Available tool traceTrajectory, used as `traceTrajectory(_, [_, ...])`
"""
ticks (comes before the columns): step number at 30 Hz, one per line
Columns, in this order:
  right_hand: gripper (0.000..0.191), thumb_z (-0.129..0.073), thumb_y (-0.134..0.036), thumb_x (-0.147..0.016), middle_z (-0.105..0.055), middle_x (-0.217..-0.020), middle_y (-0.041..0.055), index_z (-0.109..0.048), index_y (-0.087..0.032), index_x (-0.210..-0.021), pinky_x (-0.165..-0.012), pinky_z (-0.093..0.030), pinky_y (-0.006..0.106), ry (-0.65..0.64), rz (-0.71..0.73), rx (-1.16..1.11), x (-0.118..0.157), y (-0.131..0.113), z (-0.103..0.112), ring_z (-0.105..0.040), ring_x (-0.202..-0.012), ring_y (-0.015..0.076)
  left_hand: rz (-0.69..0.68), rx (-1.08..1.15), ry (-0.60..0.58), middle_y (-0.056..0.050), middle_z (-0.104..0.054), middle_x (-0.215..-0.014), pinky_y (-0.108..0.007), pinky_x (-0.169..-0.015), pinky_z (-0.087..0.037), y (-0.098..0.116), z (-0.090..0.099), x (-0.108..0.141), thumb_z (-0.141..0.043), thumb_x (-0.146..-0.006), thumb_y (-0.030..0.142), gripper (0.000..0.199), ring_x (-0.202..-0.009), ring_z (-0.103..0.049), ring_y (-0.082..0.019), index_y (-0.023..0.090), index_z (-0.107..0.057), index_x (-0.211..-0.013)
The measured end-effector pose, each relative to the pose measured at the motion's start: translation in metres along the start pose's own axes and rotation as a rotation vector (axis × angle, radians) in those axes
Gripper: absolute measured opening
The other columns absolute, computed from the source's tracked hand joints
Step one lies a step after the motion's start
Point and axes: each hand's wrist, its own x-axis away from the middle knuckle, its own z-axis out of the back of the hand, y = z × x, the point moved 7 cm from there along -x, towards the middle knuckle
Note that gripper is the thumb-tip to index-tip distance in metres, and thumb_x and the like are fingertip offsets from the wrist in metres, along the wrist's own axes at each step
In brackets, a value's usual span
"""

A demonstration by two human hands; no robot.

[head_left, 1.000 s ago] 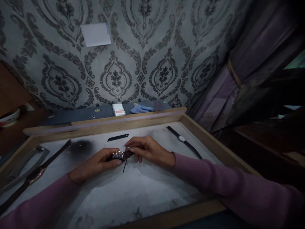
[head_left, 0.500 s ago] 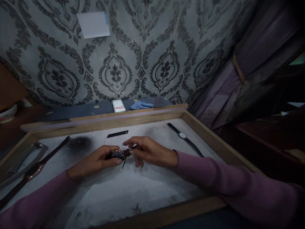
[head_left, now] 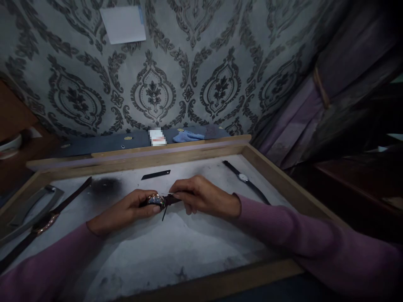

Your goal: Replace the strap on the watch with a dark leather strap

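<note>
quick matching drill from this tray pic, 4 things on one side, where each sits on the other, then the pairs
Things:
1. watch case
2. black-strap watch
3. brown-strap watch
4. black blade

Places:
A. tray, far right
B. flat, beyond the hands
C. held in the left hand, right hand at it
D. tray, left side

Pairs: 1-C, 2-A, 3-D, 4-B

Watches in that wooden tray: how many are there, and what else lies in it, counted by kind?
Watches: 3, one held in the left hand and worked on by the right hand, a rose-gold watch, a white-dial watch
Dark flat strip: 1
Grey metal piece: 1
Total: 5
</note>
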Motion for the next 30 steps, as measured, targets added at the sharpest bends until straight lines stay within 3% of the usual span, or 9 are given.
traceTrajectory(30, [0.025,-0.045,-0.009,-0.091,-0.054,-0.048,-0.0045,-0.066,-0.006,-0.104,-0.043,-0.045,0.014,-0.154,-0.152,-0.078,0.0050,0.0005,-0.0043,-0.055,-0.042,0.0068,-0.003,-0.042,0.006,0.004,-0.034,-0.070,-0.025,-0.058,-0.024,-0.0018,-0.0007,0.0012,-0.052,-0.090,0.040,0.028,-0.064,-0.031,-0.012,0.017,-0.048,-0.076])
